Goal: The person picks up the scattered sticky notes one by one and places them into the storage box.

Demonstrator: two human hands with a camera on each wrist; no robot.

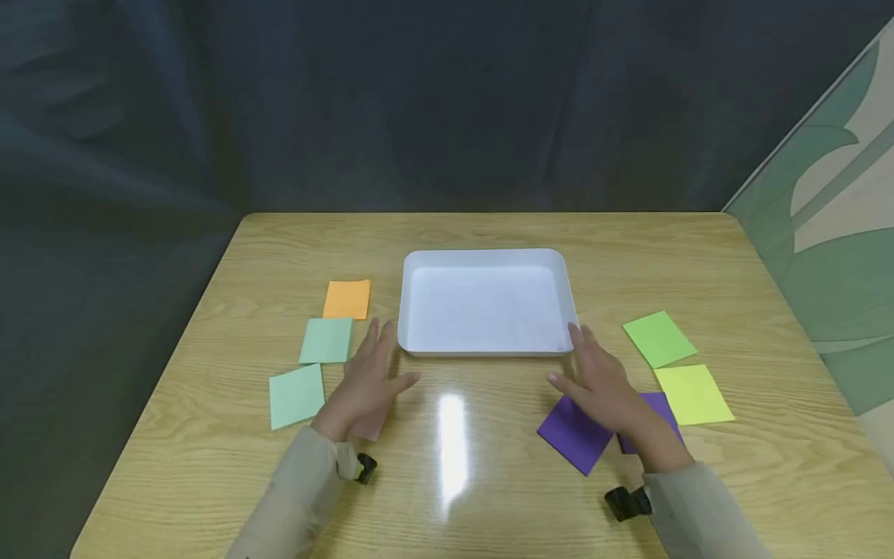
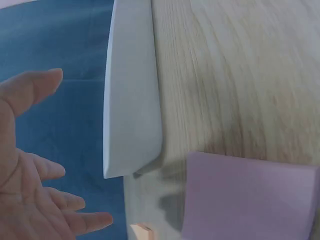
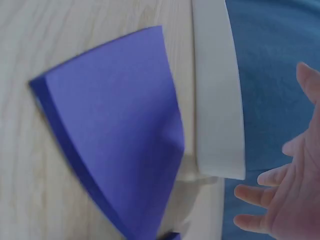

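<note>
A white rectangular tray [image 1: 489, 303] lies on the wooden table, with nothing inside it. My left hand [image 1: 366, 380] hovers off its near left corner, fingers spread, above a pink pad of sticky notes [image 2: 250, 197] that it partly hides in the head view. Off the near right corner is my right hand [image 1: 597, 384], its fingers extended and thumb apart. Beneath it lie two purple sticky-note pads, one in front [image 1: 576, 435] and one partly covered by the wrist [image 1: 660, 411]. Neither hand holds anything; both wrist views show bare palms.
Left of the tray lie an orange pad [image 1: 347, 300] and two mint-green pads, one behind [image 1: 326, 340] and one nearer [image 1: 296, 396]. At the right are a lime-green pad [image 1: 660, 339] and a yellow pad [image 1: 694, 394]. A dark curtain [image 1: 447, 109] hangs behind the table [image 1: 489, 512].
</note>
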